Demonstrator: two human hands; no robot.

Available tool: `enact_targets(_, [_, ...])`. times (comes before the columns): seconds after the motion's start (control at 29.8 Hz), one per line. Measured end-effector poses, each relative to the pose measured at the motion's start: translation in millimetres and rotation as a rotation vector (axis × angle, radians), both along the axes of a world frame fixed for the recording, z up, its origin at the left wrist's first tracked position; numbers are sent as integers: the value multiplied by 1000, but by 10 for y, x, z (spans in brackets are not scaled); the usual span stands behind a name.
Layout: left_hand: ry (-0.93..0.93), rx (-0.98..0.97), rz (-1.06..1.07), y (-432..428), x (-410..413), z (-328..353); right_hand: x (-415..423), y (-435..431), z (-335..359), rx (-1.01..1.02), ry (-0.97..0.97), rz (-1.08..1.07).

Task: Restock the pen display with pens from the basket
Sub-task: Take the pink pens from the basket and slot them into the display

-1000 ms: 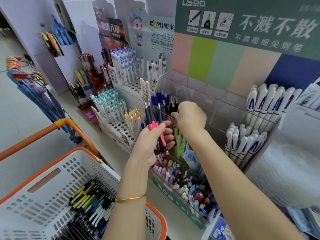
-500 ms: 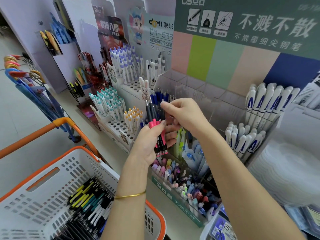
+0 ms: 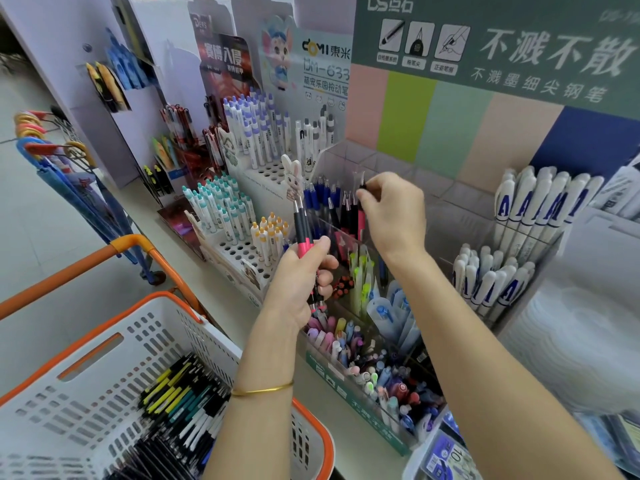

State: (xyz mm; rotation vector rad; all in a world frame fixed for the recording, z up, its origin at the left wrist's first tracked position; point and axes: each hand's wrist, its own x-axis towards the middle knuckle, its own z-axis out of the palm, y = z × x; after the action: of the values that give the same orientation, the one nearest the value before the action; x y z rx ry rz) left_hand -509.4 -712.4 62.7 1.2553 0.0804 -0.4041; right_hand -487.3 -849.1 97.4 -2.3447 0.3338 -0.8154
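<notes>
- A person stands at a shop's clear acrylic pen display [image 3: 450,202], seen from a head camera looking down at both bare hands.
- The left hand [image 3: 298,282], with a thin gold bangle [image 3: 262,390] on its wrist, is closed in a fist around a small bunch of black-and-pink pens [image 3: 303,233], which stand upright, tips down, just in front of the display.
- The right hand [image 3: 393,213] is raised over a rear compartment, thumb and fingers pinched on the top end of a single black-and-pink pen [image 3: 361,206]; its lower part sits among like pens already standing in that compartment.
- Dark blue pens [image 3: 320,194] fill the compartment just to the left.
- White pens marked with a blue letter A [image 3: 540,206] stand in compartments on the right.
- The white basket [image 3: 86,375], with orange rim and handle, sits at lower left, close to the left forearm; many loose pens [image 3: 180,403] lie inside, with yellow, teal, white and black barrels.
</notes>
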Motion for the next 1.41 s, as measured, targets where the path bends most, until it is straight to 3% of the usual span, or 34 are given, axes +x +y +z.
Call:
enact_targets(0.17, [-15,-28,-13,-1,-9,3,56,74,-151,-369,304,-100])
enact_targets(0.3, [-65,11,-39,19,-15,-5,63,92,-176,-444,376,-99])
enact_targets(0.4, [-105,53,-61,23,-17,-18,-9,60,-93,-321,250,-73])
enact_targets(0.5, [-116,67,-79,-9,-18,-17,-116,68,39,46,145,173])
enact_targets(0.57, [-116,53,-98,-38,-25,-8,-198,102,115,324,170,374])
enact_targets(0.64, [-120,35,-111,-53,-31,-3,-236,105,139,406,215,443])
enact_targets(0.74, [-91,-5,-132,-48,-45,12,-197,68,157,404,187,354])
enact_targets(0.87, [12,-33,-44,-23,-28,19,-113,-28,253,509,-104,136])
enact_targets(1.01, [15,-7,-4,-2,0,-4,-94,-41,252,260,-157,34])
enact_targets(1.21, [79,-182,-53,16,25,-10,-18,26,28,33,79,12])
enact_targets(1.41, [71,-254,-85,28,15,-1,29,125,-124,-336,341,-40])
